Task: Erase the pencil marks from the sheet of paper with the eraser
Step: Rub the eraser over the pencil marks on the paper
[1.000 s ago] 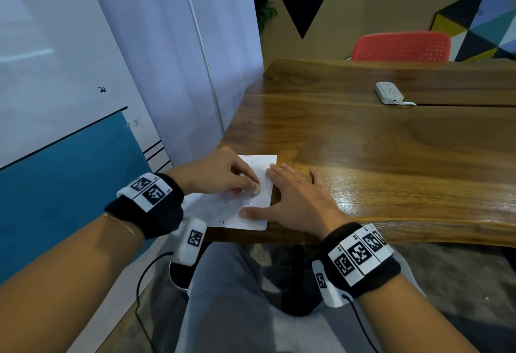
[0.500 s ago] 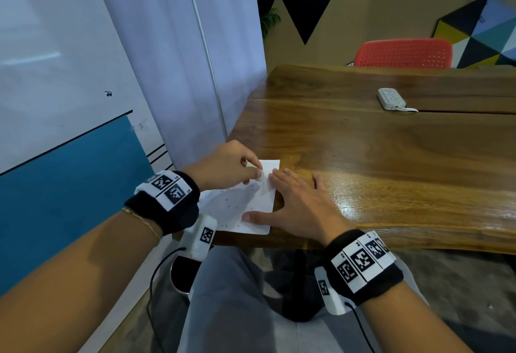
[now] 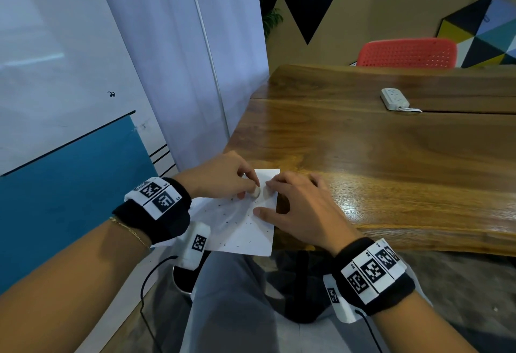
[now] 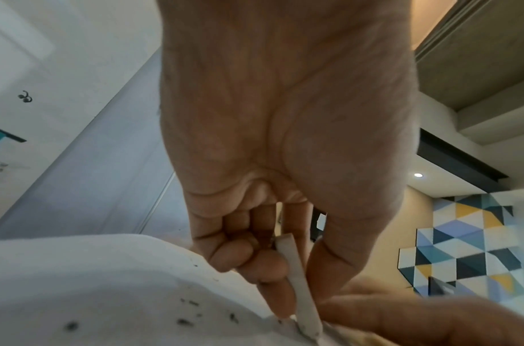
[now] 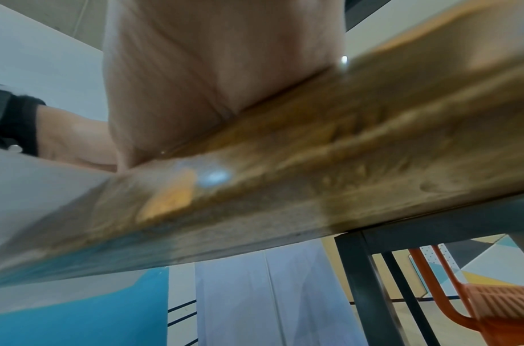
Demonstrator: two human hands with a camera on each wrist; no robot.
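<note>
Your hands erasing on paper at a wooden table's corner.
Your left hand [image 3: 223, 175] pinches the white eraser [image 3: 256, 191] against the sheet of paper [image 3: 240, 227]; your right hand [image 3: 298, 207] presses flat, fingers spread, steadying the sheet's right edge.

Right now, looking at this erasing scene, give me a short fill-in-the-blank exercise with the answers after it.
1. The left hand pinches the white ____ against the paper.
2. The right hand lies flat, holding down the sheet of paper on the wooden ____.
3. Dark ____ lie scattered over the sheet.
4. Far across the table lies a white power ____.

Missing words: eraser; table; crumbs; strip
</note>
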